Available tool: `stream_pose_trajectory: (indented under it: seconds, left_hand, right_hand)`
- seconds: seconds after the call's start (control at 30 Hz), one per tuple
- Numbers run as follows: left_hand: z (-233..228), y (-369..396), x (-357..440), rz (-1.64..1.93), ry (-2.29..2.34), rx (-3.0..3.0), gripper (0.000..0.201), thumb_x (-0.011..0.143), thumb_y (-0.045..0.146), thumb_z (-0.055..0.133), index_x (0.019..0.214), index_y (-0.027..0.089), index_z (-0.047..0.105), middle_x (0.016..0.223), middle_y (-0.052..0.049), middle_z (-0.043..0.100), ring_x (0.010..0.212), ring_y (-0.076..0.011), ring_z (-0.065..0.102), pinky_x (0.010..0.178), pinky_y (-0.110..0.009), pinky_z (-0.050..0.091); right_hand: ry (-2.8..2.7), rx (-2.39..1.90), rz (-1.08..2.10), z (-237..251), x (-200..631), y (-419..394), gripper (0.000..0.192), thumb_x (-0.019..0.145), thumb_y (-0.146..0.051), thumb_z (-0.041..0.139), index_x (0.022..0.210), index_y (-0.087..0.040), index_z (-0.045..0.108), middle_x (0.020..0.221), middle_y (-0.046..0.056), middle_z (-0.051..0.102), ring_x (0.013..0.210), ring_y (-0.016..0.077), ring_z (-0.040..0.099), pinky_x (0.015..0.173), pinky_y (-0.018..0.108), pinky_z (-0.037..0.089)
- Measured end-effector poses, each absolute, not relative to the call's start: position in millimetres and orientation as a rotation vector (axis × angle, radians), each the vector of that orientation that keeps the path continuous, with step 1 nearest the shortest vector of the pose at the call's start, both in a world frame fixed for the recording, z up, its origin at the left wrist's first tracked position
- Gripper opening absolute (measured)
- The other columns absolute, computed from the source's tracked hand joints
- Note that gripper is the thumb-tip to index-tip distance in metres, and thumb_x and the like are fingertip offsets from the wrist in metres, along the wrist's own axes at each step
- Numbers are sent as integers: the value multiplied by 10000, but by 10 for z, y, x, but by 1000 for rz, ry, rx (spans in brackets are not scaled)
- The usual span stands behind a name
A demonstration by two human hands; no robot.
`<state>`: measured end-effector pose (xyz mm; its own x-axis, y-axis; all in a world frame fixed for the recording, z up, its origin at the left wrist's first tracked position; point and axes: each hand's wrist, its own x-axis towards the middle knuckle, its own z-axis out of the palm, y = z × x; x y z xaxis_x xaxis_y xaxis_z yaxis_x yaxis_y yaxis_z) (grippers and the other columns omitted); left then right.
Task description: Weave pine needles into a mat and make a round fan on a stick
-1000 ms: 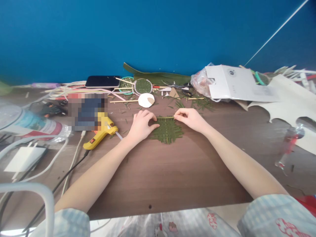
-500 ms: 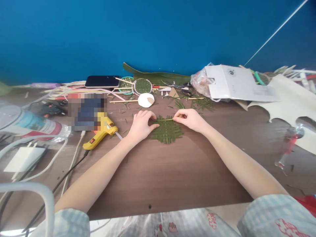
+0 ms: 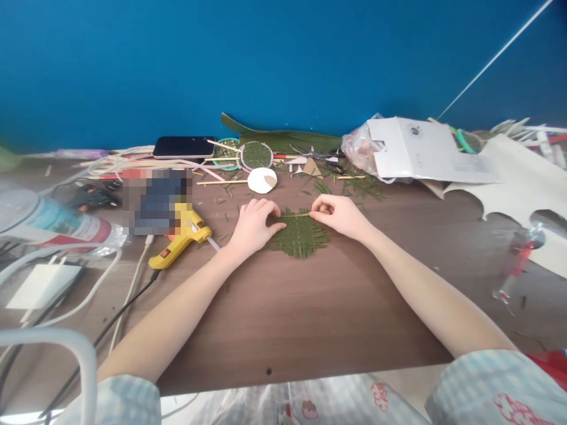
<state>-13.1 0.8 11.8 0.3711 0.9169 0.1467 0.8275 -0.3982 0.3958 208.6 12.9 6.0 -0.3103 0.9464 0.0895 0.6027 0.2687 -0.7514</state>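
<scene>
a home craft desk: glue gun [image 3: 181, 238], leaf scraps, phone [image 3: 184, 146], blue wall [image 3: 283, 59].

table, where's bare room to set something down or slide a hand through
Bare wood lies on the table between the two forearms, near of the woven leaf mat, and right of the right hand. The back edge is crowded with scraps; cables and the glue gun crowd the left.
</scene>
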Motion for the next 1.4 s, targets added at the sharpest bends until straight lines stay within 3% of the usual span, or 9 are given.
stream_pose_trajectory:
  seconds: [0.7, 1.07, 1.27, 1.4]
  left_hand:
    - [124, -11, -146, 501, 1496, 2571, 134, 773, 288, 633, 871, 204, 599, 948, -46, 630, 948, -234, 502, 827, -370, 344]
    - [82, 9, -134, 531, 1361, 2536, 144, 795, 202, 586, 936, 176, 563, 932, -56, 626, 906, -205, 533, 812, -326, 418]
    - [109, 0, -114, 539, 1353, 2449, 168, 773, 174, 582, 936, 176, 544, 921, -55, 612, 907, -203, 533, 812, -332, 437]
    - [132, -8, -101, 542, 1352, 2423, 189, 745, 148, 567, 926, 181, 523, 900, -45, 595, 876, -198, 528, 790, -324, 438]
  right_hand:
    - [-2001, -1385, 851, 45, 2084, 131, 118, 735, -296, 575, 698, -187, 549, 534, -58, 390, 519, 98, 341, 536, 244, 284]
    - [-2007, -1382, 837, 36, 2090, 134, 130, 737, -307, 573, 700, -184, 551, 546, -54, 401, 522, 97, 345, 534, 242, 285]
    - [-1990, -1398, 859, 89, 2078, 130, 151, 738, -331, 584, 709, -182, 586, 540, -40, 456, 520, 105, 383, 524, 247, 299]
    - [-2016, -1388, 748, 180, 2035, 91, 122, 734, -300, 597, 707, -184, 619, 626, 3, 572, 567, 124, 445, 562, 266, 336]
